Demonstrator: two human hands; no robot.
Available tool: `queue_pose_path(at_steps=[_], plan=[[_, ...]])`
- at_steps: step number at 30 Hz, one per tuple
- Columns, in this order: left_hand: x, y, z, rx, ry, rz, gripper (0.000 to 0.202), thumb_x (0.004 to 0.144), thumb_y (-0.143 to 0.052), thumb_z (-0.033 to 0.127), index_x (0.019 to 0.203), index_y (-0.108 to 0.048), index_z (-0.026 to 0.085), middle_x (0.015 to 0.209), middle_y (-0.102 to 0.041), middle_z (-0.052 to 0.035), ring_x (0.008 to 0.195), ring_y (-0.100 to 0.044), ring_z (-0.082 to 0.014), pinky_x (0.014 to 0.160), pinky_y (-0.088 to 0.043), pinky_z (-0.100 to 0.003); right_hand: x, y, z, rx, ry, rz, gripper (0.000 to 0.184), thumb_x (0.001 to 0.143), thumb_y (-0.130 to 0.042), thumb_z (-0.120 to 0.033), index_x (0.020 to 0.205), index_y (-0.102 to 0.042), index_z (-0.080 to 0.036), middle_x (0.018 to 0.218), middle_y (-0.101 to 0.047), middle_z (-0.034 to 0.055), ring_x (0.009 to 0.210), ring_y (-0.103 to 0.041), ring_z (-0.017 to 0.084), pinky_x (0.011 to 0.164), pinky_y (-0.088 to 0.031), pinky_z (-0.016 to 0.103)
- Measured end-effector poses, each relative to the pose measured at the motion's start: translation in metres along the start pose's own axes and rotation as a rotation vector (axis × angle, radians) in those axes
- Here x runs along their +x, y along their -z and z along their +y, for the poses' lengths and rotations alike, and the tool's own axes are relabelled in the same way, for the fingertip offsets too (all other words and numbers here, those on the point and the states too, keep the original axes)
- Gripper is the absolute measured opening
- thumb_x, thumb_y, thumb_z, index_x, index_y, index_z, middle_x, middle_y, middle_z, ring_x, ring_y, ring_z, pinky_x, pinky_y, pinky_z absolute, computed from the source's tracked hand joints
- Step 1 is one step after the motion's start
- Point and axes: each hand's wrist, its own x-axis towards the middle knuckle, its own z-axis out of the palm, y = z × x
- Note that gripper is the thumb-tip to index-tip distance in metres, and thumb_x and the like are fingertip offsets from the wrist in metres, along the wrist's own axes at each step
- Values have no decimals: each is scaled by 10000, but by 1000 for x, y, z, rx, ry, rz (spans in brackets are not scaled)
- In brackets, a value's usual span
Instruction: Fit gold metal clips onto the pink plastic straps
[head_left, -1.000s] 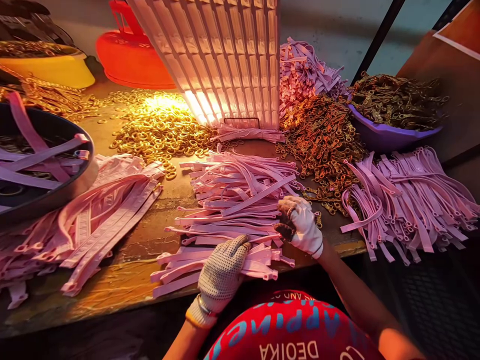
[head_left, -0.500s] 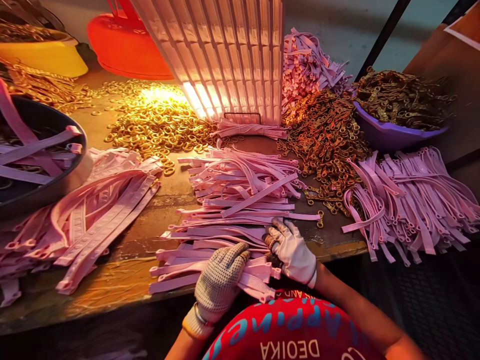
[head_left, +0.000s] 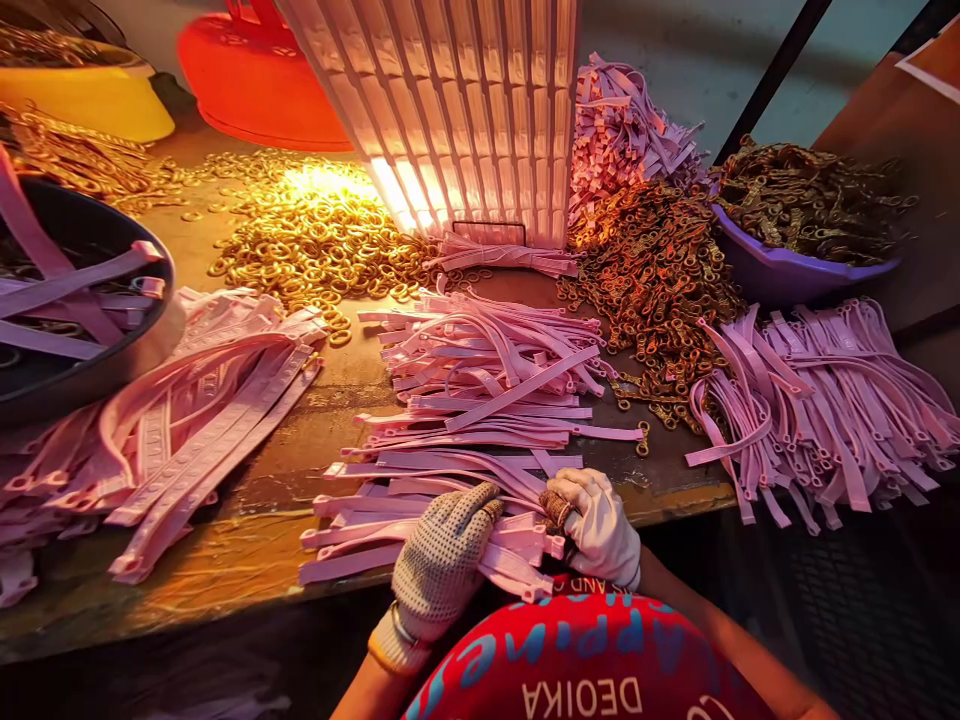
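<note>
Pink straps with small looped ends (head_left: 375, 555) lie in a layered bundle at the table's front edge. My left hand (head_left: 444, 545), in a dotted knit glove, is closed over the right part of this bundle, with strap ends sticking out past its fingers. At those ends is my right hand (head_left: 600, 525), in a white glove with brown fingertips. Its fingers are curled against a strap; the exact pinch is partly hidden. Just beyond both hands, a larger pile of pink straps (head_left: 495, 345) is spread, and a brass swivel clasp (head_left: 643, 438) lies by one strap's end.
Brass rings (head_left: 322, 240) are heaped at centre left, brass clasps (head_left: 652, 280) at centre right. Pink straps (head_left: 832, 390) overhang the right edge. A dark bowl (head_left: 161, 330) stands left, a purple basin (head_left: 810, 275) right. A ribbed, lit panel (head_left: 480, 120) rises behind.
My right hand has drawn down and slightly right, off the upper straps, and its fingers have curled in more. My left hand has hardly moved on the bundle.
</note>
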Motion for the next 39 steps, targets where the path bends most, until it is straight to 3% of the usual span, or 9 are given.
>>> queue_pose_path(at_steps=[9,25,31,35,39], plan=[[1,1,0,6,-2,-14,328,886,-497,159,1185,-615,94,1181,-683,-186,1073,-628,-307,918,-506,-462,-2,-3,3,63,66,47,468,864,-513,-395,1278,-567,-183,1179,-662,111,1181,-550,257,995,-409,442],[4,3,1,27,-12,2,326,887,-490,136,1189,-610,106,1153,-697,-177,1061,-637,-293,919,-513,-456,-1,-1,0,103,-27,10,434,864,-516,-431,1201,-596,-169,1159,-664,124,1157,-562,255,987,-434,417],[4,3,2,24,-11,1,319,877,-507,131,1174,-616,90,1145,-697,-190,1053,-641,-302,916,-510,-455,4,5,-5,93,-25,45,393,859,-530,-363,1183,-612,-158,1131,-671,121,1147,-568,243,969,-448,408],[2,2,2,19,0,-5,349,879,-520,136,1215,-598,85,1175,-687,-193,1082,-631,-307,931,-503,-461,14,12,-7,4,-41,51,496,837,-555,-418,1261,-600,-164,1292,-613,151,1301,-484,297,1073,-373,485],[2,2,2,18,-4,2,356,879,-520,134,1223,-593,81,1176,-687,-194,1089,-629,-306,933,-502,-459,27,7,-8,-218,-170,-75,746,832,-598,-536,1442,-474,-124,1519,-426,198,1453,-281,371,1179,-214,565]])
